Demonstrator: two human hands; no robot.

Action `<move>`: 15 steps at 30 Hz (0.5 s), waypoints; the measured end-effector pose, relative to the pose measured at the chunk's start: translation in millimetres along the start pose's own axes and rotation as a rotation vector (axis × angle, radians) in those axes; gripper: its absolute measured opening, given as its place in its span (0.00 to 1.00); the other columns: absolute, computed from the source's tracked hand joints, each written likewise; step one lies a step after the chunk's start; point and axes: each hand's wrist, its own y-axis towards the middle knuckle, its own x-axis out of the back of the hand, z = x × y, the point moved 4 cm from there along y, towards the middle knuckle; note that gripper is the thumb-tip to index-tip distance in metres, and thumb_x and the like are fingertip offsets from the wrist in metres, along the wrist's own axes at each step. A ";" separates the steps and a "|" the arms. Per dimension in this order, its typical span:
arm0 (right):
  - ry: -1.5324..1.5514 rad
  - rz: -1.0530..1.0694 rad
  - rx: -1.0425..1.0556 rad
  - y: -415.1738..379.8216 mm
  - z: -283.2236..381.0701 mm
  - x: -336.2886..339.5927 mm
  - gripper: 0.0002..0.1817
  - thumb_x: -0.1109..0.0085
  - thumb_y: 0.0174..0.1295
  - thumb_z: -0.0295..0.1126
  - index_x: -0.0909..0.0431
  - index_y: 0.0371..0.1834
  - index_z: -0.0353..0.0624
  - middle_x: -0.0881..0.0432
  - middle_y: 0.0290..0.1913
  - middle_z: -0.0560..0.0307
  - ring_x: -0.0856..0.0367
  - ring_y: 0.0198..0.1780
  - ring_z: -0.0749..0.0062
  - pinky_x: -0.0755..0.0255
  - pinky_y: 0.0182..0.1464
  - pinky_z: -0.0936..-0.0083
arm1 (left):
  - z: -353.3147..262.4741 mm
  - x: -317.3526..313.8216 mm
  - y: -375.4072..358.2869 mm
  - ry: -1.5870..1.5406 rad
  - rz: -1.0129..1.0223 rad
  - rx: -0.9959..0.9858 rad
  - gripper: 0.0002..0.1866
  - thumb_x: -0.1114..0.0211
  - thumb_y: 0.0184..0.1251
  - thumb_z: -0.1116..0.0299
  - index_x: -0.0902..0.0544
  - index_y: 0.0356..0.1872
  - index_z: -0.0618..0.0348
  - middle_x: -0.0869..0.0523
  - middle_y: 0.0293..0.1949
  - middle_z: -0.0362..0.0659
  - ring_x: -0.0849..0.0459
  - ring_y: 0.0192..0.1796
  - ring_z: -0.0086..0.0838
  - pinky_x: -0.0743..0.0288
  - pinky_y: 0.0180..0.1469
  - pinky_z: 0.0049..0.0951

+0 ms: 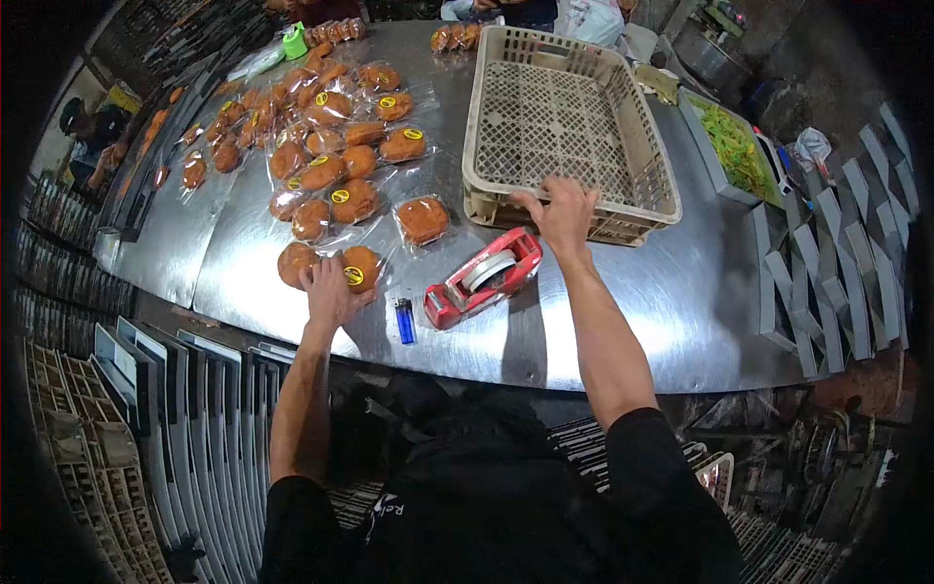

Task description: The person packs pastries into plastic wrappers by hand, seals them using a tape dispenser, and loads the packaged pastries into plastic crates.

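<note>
At the table's near left, my left hand [333,294] rests its fingers on a bag of two brown buns [361,267], one with a yellow label. My right hand [564,219] is on the near rim of an empty beige plastic crate [555,122], thumb and fingers bent over the edge. Below the crate lies a red tape dispenser [484,277] with a white roll. A blue lighter [405,321] lies to its left. One bagged bun [422,220] sits between my hands, beside a large heap of bagged buns [331,146].
The metal table [623,321] has a tray of green and yellow packets [732,146] at the right. Stacked metal trays [837,263] stand at its right end. A green tape holder [295,41] is at the back. A person [92,131] is at the far left; others are across the table.
</note>
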 end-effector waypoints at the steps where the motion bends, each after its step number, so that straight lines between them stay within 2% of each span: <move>1: 0.020 0.029 -0.008 -1.4 2.1 -1.6 0.24 0.32 0.52 0.57 0.17 0.29 0.43 0.17 0.31 0.56 0.21 0.41 0.60 0.40 0.51 0.61 | 5.3 -2.6 2.3 -0.063 0.027 0.012 0.51 0.23 0.39 0.39 0.29 0.61 0.65 0.20 0.51 0.51 0.25 0.58 0.44 0.45 0.64 0.56; 2: 0.020 0.034 -0.018 -3.6 4.4 -2.1 0.24 0.32 0.52 0.57 0.17 0.29 0.43 0.17 0.31 0.56 0.21 0.41 0.60 0.40 0.51 0.61 | 10.3 -5.6 0.0 -0.060 0.037 0.006 0.51 0.23 0.39 0.39 0.29 0.61 0.65 0.20 0.51 0.51 0.25 0.58 0.44 0.45 0.64 0.56; 4: 0.201 -0.087 0.059 4.6 33.4 33.0 0.20 0.31 0.53 0.48 0.18 0.36 0.41 0.18 0.37 0.52 0.22 0.42 0.56 0.36 0.51 0.60 | 19.2 1.6 -2.2 -0.426 0.014 0.147 0.44 0.24 0.46 0.44 0.29 0.59 0.66 0.19 0.49 0.53 0.22 0.55 0.45 0.41 0.64 0.52; 5: 0.288 -0.157 0.095 8.0 49.9 50.5 0.19 0.31 0.53 0.44 0.19 0.40 0.39 0.18 0.40 0.50 0.22 0.43 0.53 0.34 0.52 0.59 | 17.9 9.3 -1.4 -0.420 0.022 0.126 0.44 0.24 0.46 0.44 0.29 0.59 0.66 0.19 0.49 0.53 0.22 0.55 0.45 0.41 0.64 0.52; 6: 0.370 -0.121 0.081 -1.9 75.8 60.5 0.21 0.31 0.53 0.40 0.21 0.44 0.38 0.20 0.44 0.48 0.22 0.47 0.52 0.33 0.54 0.59 | 15.3 18.6 -6.7 -0.644 0.002 0.205 0.41 0.25 0.50 0.48 0.29 0.58 0.67 0.19 0.49 0.54 0.22 0.55 0.45 0.38 0.64 0.48; 7: 0.591 0.022 -0.050 -15.5 101.5 59.6 0.23 0.29 0.52 0.42 0.21 0.46 0.38 0.20 0.45 0.49 0.23 0.51 0.54 0.32 0.55 0.61 | 9.8 29.2 -10.8 -0.870 -0.014 0.289 0.38 0.26 0.54 0.51 0.29 0.58 0.67 0.19 0.50 0.55 0.21 0.56 0.44 0.35 0.64 0.44; 8: 0.847 0.161 -0.180 -37.3 126.1 44.7 0.34 0.27 0.51 0.47 0.26 0.56 0.38 0.22 0.53 0.46 0.25 0.57 0.54 0.32 0.59 0.62 | -4.0 47.6 -8.8 -1.092 -0.010 0.240 0.34 0.27 0.57 0.56 0.29 0.59 0.66 0.19 0.52 0.54 0.23 0.59 0.40 0.32 0.63 0.39; 9: 0.794 0.227 -0.085 -50.6 160.3 43.9 0.47 0.26 0.49 0.52 0.35 0.66 0.34 0.28 0.61 0.41 0.29 0.64 0.50 0.36 0.66 0.62 | -20.8 69.2 -7.5 -1.243 0.001 0.158 0.33 0.35 0.65 0.49 0.30 0.60 0.66 0.19 0.51 0.50 0.24 0.59 0.37 0.35 0.65 0.38; 10: 0.947 0.361 -0.209 -66.6 189.0 30.1 0.55 0.26 0.49 0.53 0.46 0.71 0.31 0.34 0.66 0.35 0.34 0.68 0.46 0.40 0.70 0.60 | -32.4 80.0 -5.1 -1.490 -0.010 0.134 0.34 0.42 0.69 0.44 0.30 0.61 0.66 0.19 0.50 0.49 0.24 0.57 0.35 0.35 0.64 0.37; 11: 0.924 0.324 -0.267 -75.5 212.5 25.7 0.53 0.29 0.53 0.49 0.50 0.72 0.29 0.35 0.65 0.34 0.34 0.69 0.49 0.40 0.70 0.61 | -36.7 87.2 0.7 -1.737 -0.027 0.113 0.35 0.50 0.73 0.39 0.31 0.61 0.66 0.19 0.49 0.49 0.24 0.56 0.34 0.35 0.64 0.36; 13: 0.920 0.110 -0.453 -87.5 227.8 0.5 0.47 0.33 0.60 0.39 0.55 0.74 0.36 0.36 0.65 0.42 0.32 0.67 0.57 0.35 0.66 0.65 | -31.0 84.0 19.0 -1.784 0.247 0.254 0.38 0.63 0.75 0.36 0.31 0.62 0.65 0.19 0.49 0.47 0.23 0.51 0.30 0.35 0.62 0.34; 14: 0.914 0.109 -0.464 -89.1 235.5 -7.5 0.47 0.33 0.60 0.39 0.55 0.74 0.36 0.36 0.65 0.42 0.32 0.67 0.57 0.35 0.66 0.65 | -32.2 86.8 29.3 -1.808 0.272 0.353 0.33 0.61 0.77 0.40 0.27 0.58 0.64 0.18 0.45 0.46 0.22 0.46 0.27 0.31 0.56 0.33; 15: 0.923 0.072 -0.471 -86.7 241.1 -15.0 0.40 0.36 0.62 0.36 0.50 0.71 0.36 0.33 0.62 0.45 0.30 0.63 0.61 0.33 0.63 0.69 | -33.3 84.7 44.2 -1.805 0.284 0.350 0.33 0.61 0.77 0.40 0.27 0.58 0.64 0.18 0.45 0.46 0.22 0.46 0.27 0.31 0.56 0.33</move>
